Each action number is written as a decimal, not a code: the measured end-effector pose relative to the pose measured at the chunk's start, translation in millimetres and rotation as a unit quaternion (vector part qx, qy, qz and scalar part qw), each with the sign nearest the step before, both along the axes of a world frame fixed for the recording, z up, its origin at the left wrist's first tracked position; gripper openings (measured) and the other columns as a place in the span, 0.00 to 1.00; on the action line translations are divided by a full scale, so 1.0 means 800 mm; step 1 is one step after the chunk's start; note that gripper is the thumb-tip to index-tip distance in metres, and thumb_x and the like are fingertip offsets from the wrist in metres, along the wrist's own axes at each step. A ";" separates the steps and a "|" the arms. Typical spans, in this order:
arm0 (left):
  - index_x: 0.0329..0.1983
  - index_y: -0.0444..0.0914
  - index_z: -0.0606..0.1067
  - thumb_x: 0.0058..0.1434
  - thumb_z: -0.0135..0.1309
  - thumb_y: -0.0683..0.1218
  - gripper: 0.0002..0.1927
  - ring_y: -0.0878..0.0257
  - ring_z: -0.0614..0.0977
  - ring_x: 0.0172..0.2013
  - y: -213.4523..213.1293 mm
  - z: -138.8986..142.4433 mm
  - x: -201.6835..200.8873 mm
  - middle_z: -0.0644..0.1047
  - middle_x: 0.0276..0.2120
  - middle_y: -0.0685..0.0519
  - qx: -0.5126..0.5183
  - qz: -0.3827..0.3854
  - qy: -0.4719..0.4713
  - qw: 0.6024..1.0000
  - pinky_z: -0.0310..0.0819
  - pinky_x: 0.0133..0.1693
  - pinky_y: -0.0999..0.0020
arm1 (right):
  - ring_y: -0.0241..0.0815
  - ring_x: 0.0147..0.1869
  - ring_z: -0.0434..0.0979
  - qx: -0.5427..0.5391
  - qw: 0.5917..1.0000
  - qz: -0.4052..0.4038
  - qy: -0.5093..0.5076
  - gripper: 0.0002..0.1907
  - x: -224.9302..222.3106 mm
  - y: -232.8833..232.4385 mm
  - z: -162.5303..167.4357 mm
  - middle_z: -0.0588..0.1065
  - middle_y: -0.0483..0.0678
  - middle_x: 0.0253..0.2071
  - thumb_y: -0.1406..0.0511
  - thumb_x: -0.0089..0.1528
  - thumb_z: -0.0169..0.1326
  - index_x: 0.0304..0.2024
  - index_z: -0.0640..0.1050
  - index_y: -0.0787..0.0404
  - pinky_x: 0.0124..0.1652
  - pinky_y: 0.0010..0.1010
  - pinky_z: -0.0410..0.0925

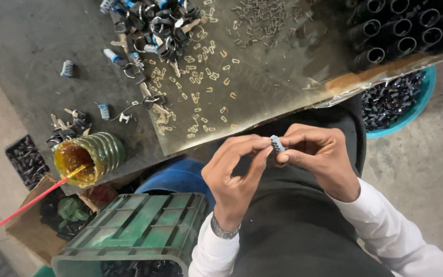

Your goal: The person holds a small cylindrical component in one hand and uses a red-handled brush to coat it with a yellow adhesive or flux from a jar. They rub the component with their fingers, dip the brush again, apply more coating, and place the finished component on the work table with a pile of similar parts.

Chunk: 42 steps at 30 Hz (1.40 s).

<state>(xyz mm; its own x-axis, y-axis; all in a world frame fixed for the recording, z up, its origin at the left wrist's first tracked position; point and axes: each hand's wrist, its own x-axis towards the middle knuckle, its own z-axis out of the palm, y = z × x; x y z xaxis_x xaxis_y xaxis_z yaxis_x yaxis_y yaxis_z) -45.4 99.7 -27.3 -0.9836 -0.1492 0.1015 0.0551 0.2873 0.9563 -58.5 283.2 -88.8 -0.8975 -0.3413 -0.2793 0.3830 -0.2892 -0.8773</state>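
Two bare hands low in the middle of the frame, over a dark lap. Left hand (234, 174) with a wrist band, fingers bent, thumb and first finger pinched together right beside a small ridged grey part (277, 143). Right hand (319, 156) with its grip clamped on that part, thumb under it, fingertips on top. The part up between both hands, just below the edge of the worktop (32, 46).

On the worktop, a shiny metal sheet (278, 77) across the upper middle. Lots of little tan metal clips (201, 77) spread over the sheet. A heap of tiny grey pins (257, 18) at the top middle. A pile of keys with black and blue heads (152, 25) at the top, left of the pins. More ridged grey parts like the held one at the upper left: one (67, 68) alone, another (104, 111) lower down.

At the left edge of the worktop, a green ribbed jar (96, 156) on its side, with sticky amber grease inside. A red stick (21, 208) poking into the jar, slanting down to the lower left corner.

Below, a green plastic crate (139, 231) at the bottom, a blue barrel (175, 177) just behind it. Black tubes (411, 28) stacked in the upper right corner. A teal tub of small dark parts (424, 97) at the right, under the sheet's corner.
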 end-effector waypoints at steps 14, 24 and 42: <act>0.40 0.35 0.79 0.59 0.66 0.34 0.09 0.60 0.87 0.42 -0.012 -0.005 -0.004 0.83 0.39 0.50 -0.029 -0.030 0.010 0.999 0.81 0.45 0.70 | 0.37 0.38 0.79 0.257 0.939 0.021 0.227 0.15 -0.016 -0.004 0.028 0.79 0.50 0.35 0.73 0.51 0.68 0.41 0.82 0.69 0.39 0.25 0.69; 0.38 0.32 0.75 0.74 0.48 0.49 0.15 0.63 0.80 0.29 -0.071 -0.023 0.044 0.78 0.34 0.49 0.276 0.146 0.047 0.949 0.77 0.31 0.71 | 0.44 0.41 0.80 0.046 0.993 0.088 0.058 0.15 0.010 -0.017 0.005 0.79 0.55 0.38 0.75 0.57 0.62 0.47 0.82 0.73 0.43 0.32 0.73; 0.50 0.28 0.75 0.79 0.51 0.42 0.10 0.69 0.70 0.22 -0.260 0.048 0.079 0.76 0.32 0.49 -0.103 0.469 0.222 0.849 0.61 0.22 0.75 | 0.43 0.43 0.78 -0.054 0.984 0.164 -0.038 0.12 0.003 -0.056 0.000 0.77 0.55 0.42 0.75 0.64 0.55 0.50 0.81 0.73 0.44 0.33 0.73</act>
<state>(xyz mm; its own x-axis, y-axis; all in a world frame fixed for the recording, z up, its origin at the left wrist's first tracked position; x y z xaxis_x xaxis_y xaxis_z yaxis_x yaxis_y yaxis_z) 17.6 -108.7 11.1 -0.3005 -0.7795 0.5496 0.0508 0.5624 0.8253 -55.9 238.3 -89.2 -0.7121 -0.6408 -0.2870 0.5346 -0.2299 -0.8132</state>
